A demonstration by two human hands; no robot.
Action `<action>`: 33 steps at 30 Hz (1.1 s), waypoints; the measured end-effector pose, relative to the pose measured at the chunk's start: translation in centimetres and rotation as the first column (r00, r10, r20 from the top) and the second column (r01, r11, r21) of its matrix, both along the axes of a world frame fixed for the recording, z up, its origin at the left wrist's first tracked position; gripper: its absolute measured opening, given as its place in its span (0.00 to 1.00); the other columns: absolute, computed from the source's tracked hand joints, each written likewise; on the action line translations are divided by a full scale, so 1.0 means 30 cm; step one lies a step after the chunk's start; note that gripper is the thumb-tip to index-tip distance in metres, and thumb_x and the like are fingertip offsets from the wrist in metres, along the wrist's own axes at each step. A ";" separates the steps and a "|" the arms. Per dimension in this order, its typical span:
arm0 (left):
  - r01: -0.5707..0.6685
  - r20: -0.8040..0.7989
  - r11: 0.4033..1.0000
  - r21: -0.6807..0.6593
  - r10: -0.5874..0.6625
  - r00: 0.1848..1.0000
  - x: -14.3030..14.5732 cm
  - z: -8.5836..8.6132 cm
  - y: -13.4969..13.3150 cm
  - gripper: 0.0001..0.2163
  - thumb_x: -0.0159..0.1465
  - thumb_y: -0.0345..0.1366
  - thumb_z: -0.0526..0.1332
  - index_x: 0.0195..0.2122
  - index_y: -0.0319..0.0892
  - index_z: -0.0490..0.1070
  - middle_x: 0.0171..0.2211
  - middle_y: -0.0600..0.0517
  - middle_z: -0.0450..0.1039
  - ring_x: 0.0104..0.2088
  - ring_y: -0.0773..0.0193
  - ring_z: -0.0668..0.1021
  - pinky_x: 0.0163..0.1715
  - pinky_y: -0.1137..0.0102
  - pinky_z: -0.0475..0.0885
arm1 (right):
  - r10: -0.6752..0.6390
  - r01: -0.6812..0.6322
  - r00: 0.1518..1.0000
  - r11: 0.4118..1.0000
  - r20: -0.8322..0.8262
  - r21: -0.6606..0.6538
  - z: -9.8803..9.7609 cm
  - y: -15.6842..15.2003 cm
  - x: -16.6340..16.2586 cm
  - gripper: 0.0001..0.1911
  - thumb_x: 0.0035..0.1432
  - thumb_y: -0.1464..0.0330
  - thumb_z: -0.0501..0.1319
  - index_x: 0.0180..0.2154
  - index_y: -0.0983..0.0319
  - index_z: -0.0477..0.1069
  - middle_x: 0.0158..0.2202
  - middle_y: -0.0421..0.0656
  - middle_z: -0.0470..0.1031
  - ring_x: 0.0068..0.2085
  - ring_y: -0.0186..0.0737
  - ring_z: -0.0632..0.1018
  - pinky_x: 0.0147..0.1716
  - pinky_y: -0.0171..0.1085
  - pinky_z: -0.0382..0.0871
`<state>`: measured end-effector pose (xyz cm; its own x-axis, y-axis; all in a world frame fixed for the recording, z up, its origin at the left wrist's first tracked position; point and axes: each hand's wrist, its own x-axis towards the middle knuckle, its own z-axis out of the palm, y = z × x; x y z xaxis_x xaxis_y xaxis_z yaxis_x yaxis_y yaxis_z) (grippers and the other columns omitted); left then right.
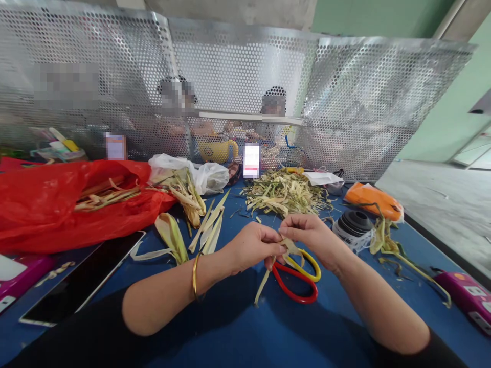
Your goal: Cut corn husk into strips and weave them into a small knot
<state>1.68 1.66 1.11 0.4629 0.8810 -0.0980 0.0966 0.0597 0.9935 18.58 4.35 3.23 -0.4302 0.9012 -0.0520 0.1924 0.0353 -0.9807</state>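
Observation:
A pale strip of dried corn husk [262,287] is pinched between my two hands, above the blue table. My left hand [251,248], with a gold bangle at the wrist, closes thumb and fingers on it, and the strip's end hangs below. Fingertips of my right hand [309,236] meet the left ones and pinch the husk's upper part. Under the hands lie scissors [315,292] with one red and one yellow handle; their blades are hidden. Left of my hands are loose flat husk pieces [211,232] and a greenish whole husk [173,237].
A heap of shredded husk [287,191] lies behind my hands. At left are a red plastic bag [42,204] and a dark tablet [80,281]. A black coil [353,225] and an orange packet [374,200] sit right. A perforated metal screen [245,66] stands behind, people beyond.

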 end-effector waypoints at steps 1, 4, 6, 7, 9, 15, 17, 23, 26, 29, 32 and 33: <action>0.030 0.008 1.000 -0.001 -0.030 1.000 -0.001 0.002 -0.001 0.07 0.56 0.36 0.63 0.25 0.38 0.75 0.22 0.52 0.74 0.18 0.72 0.71 0.22 0.75 0.67 | -0.035 0.035 0.998 0.999 -0.047 -0.010 -0.008 0.001 -0.002 0.14 0.45 0.60 0.67 0.23 0.63 0.70 0.19 0.36 0.66 0.23 0.30 0.65 0.24 0.31 0.57; 0.115 0.018 0.993 -0.004 -0.115 0.993 -0.006 0.009 -0.003 0.08 0.57 0.39 0.63 0.27 0.38 0.77 0.24 0.52 0.73 0.20 0.72 0.70 0.24 0.75 0.67 | -0.203 0.194 0.960 0.979 -0.194 -0.063 -0.031 0.006 -0.013 0.15 0.45 0.58 0.67 0.24 0.63 0.70 0.16 0.34 0.62 0.19 0.28 0.61 0.20 0.31 0.54; 0.159 0.029 0.987 -0.018 -0.158 0.987 -0.009 0.012 -0.004 0.09 0.56 0.39 0.64 0.28 0.39 0.77 0.25 0.52 0.73 0.21 0.72 0.70 0.25 0.75 0.67 | -0.287 0.261 0.920 0.957 -0.267 -0.129 -0.041 0.011 -0.018 0.16 0.45 0.57 0.67 0.25 0.63 0.70 0.14 0.34 0.61 0.17 0.28 0.61 0.18 0.31 0.53; 0.179 0.038 0.983 -0.029 -0.178 0.983 -0.009 0.013 -0.005 0.09 0.56 0.39 0.64 0.28 0.39 0.77 0.25 0.52 0.73 0.21 0.71 0.70 0.26 0.75 0.68 | -0.316 0.279 0.899 0.947 -0.303 -0.159 -0.043 0.015 -0.019 0.16 0.45 0.56 0.67 0.25 0.63 0.71 0.14 0.34 0.62 0.17 0.28 0.61 0.17 0.31 0.53; 0.207 0.057 0.977 -0.055 -0.204 0.977 -0.010 0.017 -0.007 0.08 0.57 0.38 0.63 0.29 0.38 0.77 0.25 0.52 0.73 0.22 0.71 0.71 0.26 0.74 0.68 | -0.387 0.328 0.840 0.921 -0.380 -0.211 -0.043 0.024 -0.016 0.16 0.42 0.58 0.69 0.25 0.63 0.71 0.15 0.36 0.66 0.17 0.28 0.63 0.17 0.31 0.56; 0.140 0.095 0.983 -0.114 -0.130 0.987 -0.005 0.046 -0.011 0.07 0.56 0.34 0.60 0.29 0.38 0.77 0.21 0.54 0.70 0.20 0.72 0.68 0.24 0.75 0.64 | -0.545 0.486 0.660 0.835 -0.517 -0.260 -0.028 0.039 -0.004 0.16 0.40 0.63 0.72 0.24 0.62 0.67 0.26 0.41 0.75 0.21 0.30 0.72 0.18 0.30 0.64; 0.097 0.140 0.985 -0.143 -0.076 0.987 -0.003 0.052 -0.012 0.06 0.55 0.34 0.61 0.26 0.38 0.76 0.20 0.54 0.69 0.20 0.71 0.68 0.24 0.74 0.64 | -0.531 0.479 0.667 0.843 -0.523 -0.245 -0.030 0.037 -0.006 0.15 0.42 0.62 0.72 0.25 0.62 0.68 0.27 0.41 0.75 0.22 0.31 0.74 0.19 0.30 0.66; -0.028 0.171 0.979 -0.201 0.064 0.983 0.002 0.047 -0.013 0.12 0.54 0.41 0.67 0.20 0.38 0.72 0.19 0.54 0.68 0.19 0.73 0.65 0.21 0.75 0.61 | -0.465 0.467 0.739 0.875 -0.487 -0.127 -0.064 0.058 -0.001 0.16 0.43 0.59 0.70 0.29 0.61 0.67 0.32 0.42 0.75 0.28 0.35 0.78 0.24 0.32 0.68; -0.139 0.227 0.957 -0.253 0.198 0.954 -0.003 0.041 0.004 0.11 0.52 0.41 0.69 0.23 0.37 0.74 0.20 0.54 0.70 0.19 0.74 0.65 0.20 0.76 0.60 | -0.423 0.481 0.843 0.869 -0.332 0.115 -0.064 0.061 0.008 0.19 0.42 0.64 0.70 0.38 0.60 0.70 0.36 0.41 0.75 0.29 0.35 0.76 0.26 0.34 0.68; -0.265 0.278 0.924 -0.278 0.341 0.898 -0.012 0.034 0.025 0.10 0.52 0.39 0.69 0.24 0.37 0.74 0.20 0.54 0.70 0.19 0.75 0.66 0.20 0.77 0.60 | -0.174 0.208 0.976 0.924 -0.131 0.320 -0.039 0.034 0.006 0.23 0.44 0.67 0.70 0.45 0.60 0.72 0.34 0.40 0.75 0.32 0.36 0.74 0.31 0.35 0.68; -0.273 0.268 0.918 -0.288 0.351 0.897 -0.014 0.026 0.033 0.08 0.53 0.37 0.69 0.25 0.37 0.75 0.20 0.54 0.70 0.18 0.75 0.65 0.21 0.77 0.60 | 0.008 0.028 0.993 0.951 -0.115 0.308 -0.020 -0.001 -0.010 0.19 0.51 0.63 0.67 0.45 0.60 0.74 0.29 0.40 0.74 0.29 0.36 0.72 0.29 0.35 0.66; -0.249 0.258 0.922 -0.297 0.328 0.908 -0.013 0.023 0.032 0.08 0.53 0.37 0.69 0.26 0.37 0.75 0.20 0.54 0.71 0.18 0.75 0.65 0.21 0.77 0.61 | -0.003 0.046 0.990 0.952 -0.140 0.301 -0.020 -0.009 -0.017 0.15 0.53 0.61 0.66 0.42 0.61 0.76 0.27 0.39 0.72 0.27 0.35 0.71 0.27 0.34 0.65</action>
